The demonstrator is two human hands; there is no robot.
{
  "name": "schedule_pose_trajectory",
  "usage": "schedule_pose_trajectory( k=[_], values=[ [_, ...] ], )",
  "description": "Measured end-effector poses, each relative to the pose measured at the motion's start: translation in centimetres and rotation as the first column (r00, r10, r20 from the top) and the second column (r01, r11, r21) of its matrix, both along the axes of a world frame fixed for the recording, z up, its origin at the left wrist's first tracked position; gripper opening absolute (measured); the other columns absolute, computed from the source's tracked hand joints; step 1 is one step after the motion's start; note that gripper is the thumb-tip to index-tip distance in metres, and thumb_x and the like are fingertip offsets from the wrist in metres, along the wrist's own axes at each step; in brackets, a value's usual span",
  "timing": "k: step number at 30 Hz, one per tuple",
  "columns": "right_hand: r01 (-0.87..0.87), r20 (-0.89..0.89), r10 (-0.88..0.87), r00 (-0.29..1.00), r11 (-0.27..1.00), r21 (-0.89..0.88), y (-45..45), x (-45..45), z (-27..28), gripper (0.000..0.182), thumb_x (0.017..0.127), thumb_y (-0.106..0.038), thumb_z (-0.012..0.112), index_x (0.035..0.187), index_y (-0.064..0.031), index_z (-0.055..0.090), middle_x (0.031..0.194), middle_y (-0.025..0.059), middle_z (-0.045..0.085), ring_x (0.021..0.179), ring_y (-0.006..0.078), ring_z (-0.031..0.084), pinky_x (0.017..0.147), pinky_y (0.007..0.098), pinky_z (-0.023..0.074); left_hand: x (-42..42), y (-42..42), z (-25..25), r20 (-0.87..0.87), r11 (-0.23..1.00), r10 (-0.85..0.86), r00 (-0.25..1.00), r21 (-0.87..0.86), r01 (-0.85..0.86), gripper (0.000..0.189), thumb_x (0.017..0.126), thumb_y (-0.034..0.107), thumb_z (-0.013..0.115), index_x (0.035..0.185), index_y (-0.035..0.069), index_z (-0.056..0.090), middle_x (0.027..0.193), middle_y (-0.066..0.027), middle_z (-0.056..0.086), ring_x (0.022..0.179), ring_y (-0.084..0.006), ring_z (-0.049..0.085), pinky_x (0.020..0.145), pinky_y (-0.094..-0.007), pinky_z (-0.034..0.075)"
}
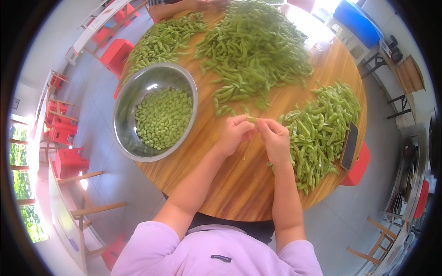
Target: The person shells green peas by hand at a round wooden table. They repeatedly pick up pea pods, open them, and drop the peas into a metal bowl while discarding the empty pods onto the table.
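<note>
Between the fingertips of my left hand (236, 134) and my right hand (274, 138) is a green soybean pod (251, 119), pinched from both sides over the wooden table (238, 186). My fingers partly hide it. To the left stands a stainless steel bowl (119, 129) with many shelled green soybeans (164, 119) in it. A large heap of whole pods (255, 48) spreads beyond my hands. Beside my right forearm lies a pile of pods (317, 138), several of them split and hollow.
A phone (349, 146) lies at the table's right edge, against the pod pile. Another person's forearm (169, 10) rests at the far edge, near a further pod heap (162, 41). Red plastic stools (117, 57) stand on the tiled floor to the left.
</note>
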State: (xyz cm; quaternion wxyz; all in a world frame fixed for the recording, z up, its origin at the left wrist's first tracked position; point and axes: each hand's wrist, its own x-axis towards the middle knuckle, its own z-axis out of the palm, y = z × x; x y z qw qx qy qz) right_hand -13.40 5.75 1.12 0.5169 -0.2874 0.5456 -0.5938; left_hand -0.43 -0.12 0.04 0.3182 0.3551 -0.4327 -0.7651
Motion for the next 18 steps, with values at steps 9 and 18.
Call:
schedule_pose_trajectory(
  k=[9,18],
  values=[
    [-0.228,0.291,0.206,0.934,0.973,0.044,0.4,1.5,-0.4,0.012,0.085,-0.009,0.060,0.093,-0.0025,0.066,0.070,-0.0046,0.058,0.052,0.0005,0.041,0.045,0.0157,0.0283,-1.0,0.2,1.4,-0.188,0.787,0.608,0.772,0.014,-0.617,0.011,0.083,0.010,0.056,0.088,0.002,0.062,0.074,-0.0017,0.059,0.057,-0.0070,0.048,0.050,-0.0213,0.037],
    [-0.650,0.214,0.622,0.753,0.754,0.096,0.8,-0.3,0.0,0.014,0.084,-0.013,0.062,0.087,0.0008,0.060,0.066,0.0013,0.053,0.051,0.0038,0.041,0.041,0.0162,0.0269,0.3,0.9,2.2,0.173,0.749,-0.110,0.979,-0.633,0.196,0.020,0.079,0.004,0.057,0.096,0.003,0.067,0.080,-0.0056,0.062,0.071,-0.0117,0.056,0.064,-0.0259,0.044]
  ],
)
